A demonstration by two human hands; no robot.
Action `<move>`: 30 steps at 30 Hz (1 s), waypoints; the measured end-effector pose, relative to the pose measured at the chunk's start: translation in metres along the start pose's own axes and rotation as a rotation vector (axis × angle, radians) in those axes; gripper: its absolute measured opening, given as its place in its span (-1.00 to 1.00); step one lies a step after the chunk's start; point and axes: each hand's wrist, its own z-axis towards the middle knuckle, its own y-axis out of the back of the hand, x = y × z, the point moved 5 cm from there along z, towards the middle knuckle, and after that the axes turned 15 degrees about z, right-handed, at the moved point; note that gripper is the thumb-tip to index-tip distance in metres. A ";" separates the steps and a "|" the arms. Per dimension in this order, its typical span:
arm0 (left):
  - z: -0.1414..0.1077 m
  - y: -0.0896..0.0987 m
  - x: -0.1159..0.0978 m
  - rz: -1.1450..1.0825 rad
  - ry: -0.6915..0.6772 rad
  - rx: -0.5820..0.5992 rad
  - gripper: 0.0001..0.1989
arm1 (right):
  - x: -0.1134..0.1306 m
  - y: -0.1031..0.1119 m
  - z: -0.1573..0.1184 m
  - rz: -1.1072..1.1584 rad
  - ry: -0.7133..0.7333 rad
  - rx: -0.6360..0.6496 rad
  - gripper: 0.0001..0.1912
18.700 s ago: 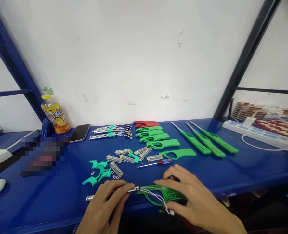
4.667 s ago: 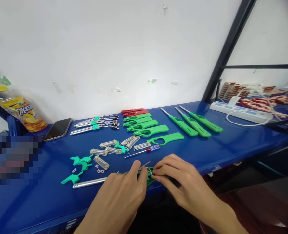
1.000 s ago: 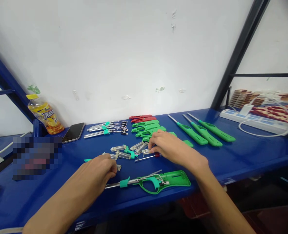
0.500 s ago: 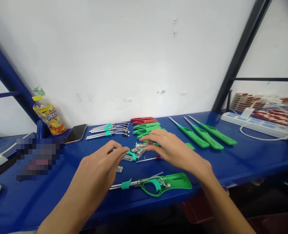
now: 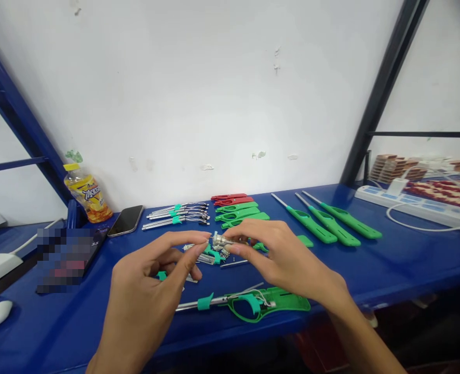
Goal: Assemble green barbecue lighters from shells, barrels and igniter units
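My right hand point(image 5: 276, 249) pinches a small clear and metal part point(image 5: 221, 239) between thumb and fingers. Close to that part's left end is my left hand point(image 5: 156, 275), thumb and index finger drawn near each other; whether they grip anything is too small to tell. Below both hands lies an open green lighter shell point(image 5: 288, 301) with a metal tube, a teal trigger and wires in it. Small clear and teal parts point(image 5: 214, 255) are scattered behind the hands, beside a thin metal rod point(image 5: 233, 264).
Several metal tube assemblies point(image 5: 163, 223) lie at the back, beside red shells point(image 5: 233, 200) and green shells point(image 5: 238, 213). Three green lighters point(image 5: 341, 234) rest at the right, near a power strip point(image 5: 417, 205). A phone point(image 5: 125, 221) and a bottle point(image 5: 88, 195) stand left.
My left hand has turned and its thumb and index finger have come up to the part in my right hand. The view has shifted slightly.
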 end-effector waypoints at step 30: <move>-0.011 -0.008 -0.001 -0.125 -0.005 -0.193 -0.86 | 0.010 -0.017 -0.003 -0.052 0.115 0.046 -0.81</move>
